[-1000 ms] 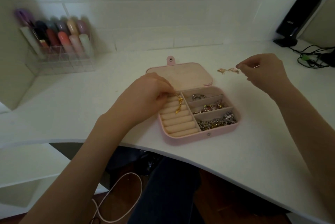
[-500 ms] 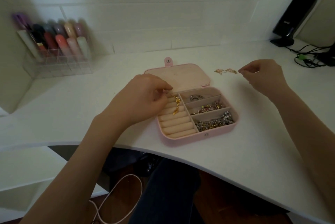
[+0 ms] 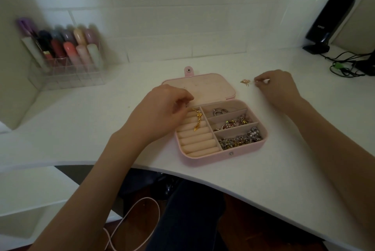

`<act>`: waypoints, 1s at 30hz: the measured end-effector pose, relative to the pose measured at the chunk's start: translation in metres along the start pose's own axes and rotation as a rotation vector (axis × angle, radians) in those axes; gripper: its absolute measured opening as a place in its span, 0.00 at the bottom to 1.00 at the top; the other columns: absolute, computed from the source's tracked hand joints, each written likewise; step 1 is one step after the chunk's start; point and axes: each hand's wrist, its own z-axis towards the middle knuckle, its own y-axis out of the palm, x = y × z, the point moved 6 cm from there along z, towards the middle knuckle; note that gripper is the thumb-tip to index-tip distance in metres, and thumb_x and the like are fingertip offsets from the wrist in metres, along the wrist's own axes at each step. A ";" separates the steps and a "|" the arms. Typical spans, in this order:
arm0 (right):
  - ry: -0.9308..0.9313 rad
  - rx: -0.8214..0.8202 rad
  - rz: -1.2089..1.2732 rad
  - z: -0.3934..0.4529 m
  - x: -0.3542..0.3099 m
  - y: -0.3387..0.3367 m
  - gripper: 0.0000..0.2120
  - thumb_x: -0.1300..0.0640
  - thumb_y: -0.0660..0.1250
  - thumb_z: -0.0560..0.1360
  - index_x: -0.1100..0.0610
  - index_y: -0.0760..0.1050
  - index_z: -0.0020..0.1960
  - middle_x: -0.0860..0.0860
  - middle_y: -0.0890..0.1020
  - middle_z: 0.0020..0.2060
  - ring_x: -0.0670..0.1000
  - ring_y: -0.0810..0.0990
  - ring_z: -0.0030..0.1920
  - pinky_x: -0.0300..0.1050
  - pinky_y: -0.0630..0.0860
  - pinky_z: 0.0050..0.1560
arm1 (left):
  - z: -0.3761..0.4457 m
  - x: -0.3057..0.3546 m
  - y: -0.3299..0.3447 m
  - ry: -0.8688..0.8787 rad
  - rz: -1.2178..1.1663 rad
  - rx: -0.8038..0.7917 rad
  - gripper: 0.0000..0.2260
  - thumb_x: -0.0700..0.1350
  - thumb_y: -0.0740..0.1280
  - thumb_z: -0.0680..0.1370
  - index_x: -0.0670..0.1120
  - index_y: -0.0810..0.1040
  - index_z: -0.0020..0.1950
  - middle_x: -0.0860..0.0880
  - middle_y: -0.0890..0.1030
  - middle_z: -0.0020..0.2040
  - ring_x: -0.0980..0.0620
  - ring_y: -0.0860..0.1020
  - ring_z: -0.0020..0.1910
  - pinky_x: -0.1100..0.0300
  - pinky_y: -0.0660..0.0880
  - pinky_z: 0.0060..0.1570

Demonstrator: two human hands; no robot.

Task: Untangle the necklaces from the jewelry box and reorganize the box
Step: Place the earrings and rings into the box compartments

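Only blurred lettering on speaker (image 3: 328, 21); left hand (image 3: 162, 112) pinching gold pendant (image 3: 197, 119), right hand (image 3: 278, 86) pinching unclear

Blurred at ten o'clock: tubes in a clear rack (image 3: 67, 72). Hidden under the left hand (image 3: 162, 112): the gold chain's (image 3: 197, 119) top end. Too small to tell: whatever the right hand (image 3: 278, 88) pinches. Cut off at three o'clock: black cables (image 3: 349, 66).
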 end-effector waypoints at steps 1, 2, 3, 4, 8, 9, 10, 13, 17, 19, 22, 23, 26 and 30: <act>-0.037 0.042 0.005 -0.001 -0.005 -0.001 0.09 0.63 0.65 0.74 0.63 0.82 0.50 0.59 0.83 0.51 0.61 0.79 0.53 0.51 0.75 0.55 | 0.000 0.000 0.000 0.002 0.001 0.001 0.11 0.38 0.67 0.74 0.46 0.82 0.55 0.56 0.77 0.43 0.58 0.70 0.43 0.69 0.62 0.45; -0.068 0.074 0.006 -0.003 -0.009 -0.002 0.08 0.66 0.65 0.73 0.66 0.82 0.47 0.61 0.84 0.48 0.61 0.80 0.50 0.49 0.75 0.52 | 0.000 0.000 0.000 0.003 0.001 0.004 0.11 0.38 0.67 0.74 0.46 0.82 0.55 0.56 0.76 0.43 0.58 0.70 0.43 0.69 0.62 0.45; -0.085 0.092 0.009 -0.005 -0.011 -0.001 0.08 0.67 0.64 0.73 0.66 0.82 0.45 0.61 0.84 0.47 0.60 0.80 0.48 0.46 0.74 0.50 | 0.000 0.000 -0.001 0.001 -0.002 0.007 0.11 0.38 0.67 0.75 0.46 0.82 0.55 0.56 0.76 0.42 0.58 0.70 0.43 0.70 0.62 0.45; -0.091 0.103 0.022 -0.007 -0.012 -0.001 0.08 0.66 0.64 0.73 0.65 0.82 0.46 0.59 0.84 0.46 0.58 0.80 0.47 0.44 0.72 0.49 | 0.000 0.000 -0.001 -0.002 -0.005 0.012 0.11 0.38 0.67 0.75 0.46 0.82 0.55 0.55 0.77 0.42 0.58 0.70 0.43 0.70 0.62 0.45; -0.071 0.137 0.223 -0.015 -0.021 -0.016 0.07 0.61 0.66 0.76 0.61 0.83 0.48 0.55 0.84 0.45 0.48 0.80 0.44 0.35 0.71 0.47 | 0.001 0.000 -0.004 -0.022 -0.033 0.047 0.11 0.37 0.66 0.75 0.45 0.82 0.55 0.54 0.78 0.43 0.59 0.70 0.42 0.73 0.64 0.43; -0.067 0.131 0.299 -0.019 -0.027 -0.022 0.06 0.60 0.67 0.75 0.59 0.83 0.48 0.54 0.84 0.43 0.42 0.79 0.40 0.31 0.71 0.44 | 0.001 -0.001 -0.005 -0.039 -0.059 0.066 0.11 0.37 0.66 0.75 0.45 0.82 0.55 0.56 0.77 0.43 0.60 0.71 0.42 0.75 0.66 0.45; -0.063 0.104 0.383 -0.024 -0.035 -0.028 0.05 0.59 0.68 0.75 0.57 0.83 0.48 0.52 0.84 0.41 0.39 0.78 0.36 0.29 0.71 0.43 | 0.002 -0.001 -0.006 -0.055 -0.106 0.094 0.11 0.37 0.65 0.75 0.46 0.82 0.55 0.58 0.78 0.44 0.61 0.73 0.43 0.75 0.68 0.49; -0.069 -0.103 0.717 -0.050 -0.070 -0.040 0.06 0.62 0.69 0.75 0.55 0.82 0.49 0.51 0.84 0.40 0.41 0.80 0.36 0.34 0.79 0.43 | 0.005 0.004 -0.011 -0.103 -0.303 0.192 0.10 0.39 0.68 0.75 0.49 0.82 0.54 0.59 0.81 0.45 0.61 0.79 0.45 0.64 0.76 0.51; -0.068 -0.339 1.015 -0.086 -0.111 -0.048 0.11 0.62 0.70 0.71 0.57 0.81 0.52 0.53 0.84 0.37 0.48 0.82 0.38 0.40 0.81 0.43 | 0.010 0.025 -0.015 -0.095 -0.543 0.225 0.10 0.43 0.73 0.72 0.49 0.82 0.52 0.57 0.83 0.45 0.62 0.80 0.44 0.68 0.77 0.45; -0.070 -0.390 1.060 -0.096 -0.123 -0.050 0.13 0.60 0.70 0.69 0.58 0.79 0.54 0.55 0.84 0.37 0.50 0.82 0.38 0.40 0.80 0.41 | 0.011 0.033 -0.013 -0.079 -0.590 0.203 0.11 0.43 0.75 0.70 0.49 0.82 0.51 0.55 0.83 0.44 0.60 0.81 0.45 0.66 0.78 0.45; -0.062 -0.458 1.054 -0.106 -0.131 -0.049 0.15 0.58 0.70 0.68 0.58 0.78 0.54 0.58 0.84 0.39 0.52 0.83 0.37 0.39 0.80 0.38 | 0.009 0.038 -0.011 -0.073 -0.621 0.194 0.10 0.43 0.76 0.69 0.50 0.83 0.49 0.52 0.84 0.44 0.58 0.82 0.44 0.61 0.80 0.45; -0.059 -0.470 1.048 -0.108 -0.132 -0.048 0.15 0.58 0.70 0.68 0.58 0.78 0.54 0.59 0.84 0.40 0.52 0.83 0.37 0.39 0.80 0.38 | 0.008 0.038 -0.011 -0.075 -0.640 0.198 0.09 0.42 0.75 0.69 0.50 0.83 0.49 0.52 0.84 0.43 0.58 0.82 0.43 0.62 0.80 0.45; -0.057 -0.483 1.037 -0.112 -0.133 -0.047 0.16 0.57 0.70 0.67 0.58 0.78 0.54 0.60 0.84 0.41 0.52 0.82 0.36 0.41 0.80 0.37 | 0.004 0.037 -0.010 -0.104 -0.701 0.180 0.08 0.41 0.75 0.70 0.47 0.84 0.48 0.51 0.84 0.40 0.57 0.82 0.41 0.65 0.78 0.45; -0.088 -0.485 1.040 -0.115 -0.133 -0.048 0.16 0.58 0.71 0.67 0.58 0.78 0.55 0.61 0.84 0.42 0.55 0.83 0.38 0.42 0.80 0.38 | 0.000 0.029 -0.010 -0.196 -0.890 0.127 0.05 0.38 0.72 0.72 0.42 0.83 0.48 0.45 0.85 0.38 0.51 0.84 0.38 0.60 0.81 0.42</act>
